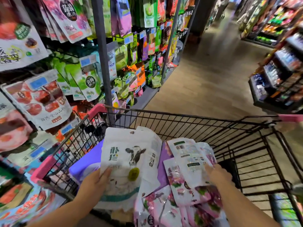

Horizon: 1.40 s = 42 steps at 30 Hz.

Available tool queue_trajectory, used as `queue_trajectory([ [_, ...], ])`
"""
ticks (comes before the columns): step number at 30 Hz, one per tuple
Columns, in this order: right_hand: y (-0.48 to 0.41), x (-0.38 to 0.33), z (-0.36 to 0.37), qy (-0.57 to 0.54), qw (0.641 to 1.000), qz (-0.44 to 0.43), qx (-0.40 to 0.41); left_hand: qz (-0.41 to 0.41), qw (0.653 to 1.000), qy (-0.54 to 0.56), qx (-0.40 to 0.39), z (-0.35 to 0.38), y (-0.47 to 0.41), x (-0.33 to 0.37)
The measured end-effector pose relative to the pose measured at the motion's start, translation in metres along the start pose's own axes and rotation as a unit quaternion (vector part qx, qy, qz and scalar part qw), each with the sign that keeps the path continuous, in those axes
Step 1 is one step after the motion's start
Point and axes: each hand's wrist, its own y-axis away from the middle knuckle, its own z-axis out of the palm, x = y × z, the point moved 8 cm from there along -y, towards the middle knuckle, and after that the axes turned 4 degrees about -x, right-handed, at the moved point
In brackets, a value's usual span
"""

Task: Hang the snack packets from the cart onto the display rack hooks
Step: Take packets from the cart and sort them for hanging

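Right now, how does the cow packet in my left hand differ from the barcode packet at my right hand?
The cow packet shows its front with a cow picture; the barcode packet shows its printed back. The cow packet looks wider than the barcode packet. The cow packet's hang hole shows; the barcode packet's does not. Both are mostly white pouches above the cart.

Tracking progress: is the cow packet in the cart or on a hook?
In the cart, not hung: the left hand holds the cow packet up inside the cart, its hang hole empty.
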Motion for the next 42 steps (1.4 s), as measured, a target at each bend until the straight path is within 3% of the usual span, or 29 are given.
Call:
queue_trajectory([
  [5, -0.003, -0.015, 0.013, -0.131, 0.99, -0.006, -0.048, 0.013, 0.998, 0.023, 0.051, -0.008, -0.003, -0.001],
  [9, 0.012, -0.044, 0.03, -0.219, 0.967, -0.057, -0.114, 0.015, 0.999, 0.008, 0.038, -0.004, -0.004, -0.001],
  [14, 0.037, -0.083, 0.036, -0.215, 0.949, -0.19, -0.128, -0.002, 1.0, -0.011, 0.017, -0.001, -0.008, -0.004],
  [19, 0.054, -0.104, 0.029, -0.35, 0.896, -0.229, -0.149, -0.01, 1.0, -0.022, 0.015, -0.001, -0.008, -0.005],
  [22, 0.063, -0.114, 0.029, -0.31, 0.894, -0.272, -0.177, -0.013, 1.0, -0.017, 0.015, -0.001, -0.008, -0.006],
  [26, 0.072, -0.133, 0.028, -0.109, 0.924, -0.355, -0.091, -0.018, 0.999, -0.018, 0.025, -0.003, -0.009, -0.007],
  [29, 0.074, -0.147, 0.016, -0.068, 0.928, -0.366, 0.003, -0.017, 0.999, -0.023, 0.036, -0.003, -0.009, -0.006],
  [33, 0.082, -0.169, 0.002, 0.022, 0.904, -0.412, 0.112, -0.015, 0.998, -0.019, 0.057, -0.007, -0.011, -0.008],
  [36, 0.094, -0.18, -0.014, -0.002, 0.857, -0.474, 0.204, -0.016, 0.995, 0.012, 0.093, -0.012, -0.011, -0.008],
  [39, 0.115, -0.191, -0.034, -0.069, 0.819, -0.526, 0.221, -0.008, 0.99, 0.038, 0.138, -0.018, -0.007, -0.003],
  [42, 0.124, -0.193, -0.056, -0.161, 0.837, -0.495, 0.17, 0.0, 0.989, 0.041, 0.141, -0.018, -0.002, 0.007],
])
